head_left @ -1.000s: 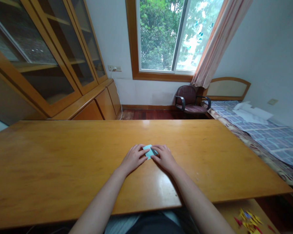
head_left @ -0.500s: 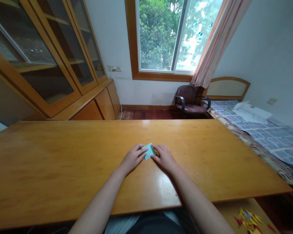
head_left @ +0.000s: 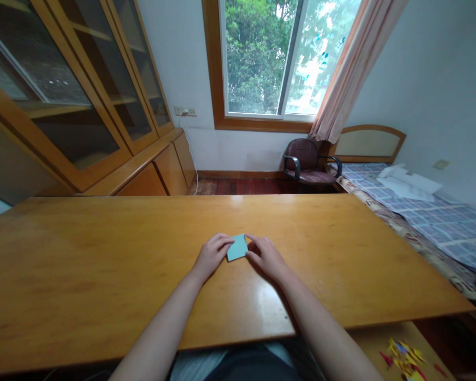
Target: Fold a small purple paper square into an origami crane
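Note:
A small light-blue piece of paper (head_left: 237,248), with straight edges and roughly square, lies on the wooden table between my hands. At its left edge, my left hand (head_left: 213,252) holds it, the fingertips over its upper left part and the thumb out of sight. My right hand (head_left: 266,254) curves round the right side, index fingertip at the upper right corner and thumb at the lower right. Whether the sheet is folded underneath cannot be seen.
The wooden table (head_left: 103,275) spreads out on both sides. Below its right front edge, small yellow and red pieces (head_left: 406,355) lie on a lower surface. Beyond stand a chair (head_left: 303,159), a bed (head_left: 432,211) and a glass-door cabinet (head_left: 143,153).
The blue paper has turned and shifted slightly left, so its lower edge now lies nearer level. My left fingers have drawn back to its left edge; my right hand has stayed nearly in place.

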Action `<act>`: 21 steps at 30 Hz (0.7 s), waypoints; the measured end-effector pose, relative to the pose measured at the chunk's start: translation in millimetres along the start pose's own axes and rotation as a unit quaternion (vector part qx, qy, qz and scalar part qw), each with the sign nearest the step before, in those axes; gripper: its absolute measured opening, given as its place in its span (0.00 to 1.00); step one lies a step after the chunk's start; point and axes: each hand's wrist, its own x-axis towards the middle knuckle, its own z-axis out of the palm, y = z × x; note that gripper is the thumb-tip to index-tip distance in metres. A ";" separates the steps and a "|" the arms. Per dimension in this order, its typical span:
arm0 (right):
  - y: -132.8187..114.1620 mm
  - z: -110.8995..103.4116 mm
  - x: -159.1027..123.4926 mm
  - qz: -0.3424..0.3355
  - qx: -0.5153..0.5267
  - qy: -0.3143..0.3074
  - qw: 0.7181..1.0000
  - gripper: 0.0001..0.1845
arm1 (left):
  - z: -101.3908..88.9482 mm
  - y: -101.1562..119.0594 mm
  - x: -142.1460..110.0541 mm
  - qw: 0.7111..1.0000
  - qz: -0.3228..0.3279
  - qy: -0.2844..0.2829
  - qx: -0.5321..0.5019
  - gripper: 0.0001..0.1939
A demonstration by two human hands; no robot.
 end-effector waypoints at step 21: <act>8.2 0.6 -2.4 -0.037 0.140 0.053 0.988 0.14 | -6.6 1.9 0.5 0.984 -0.119 0.029 -0.132 0.09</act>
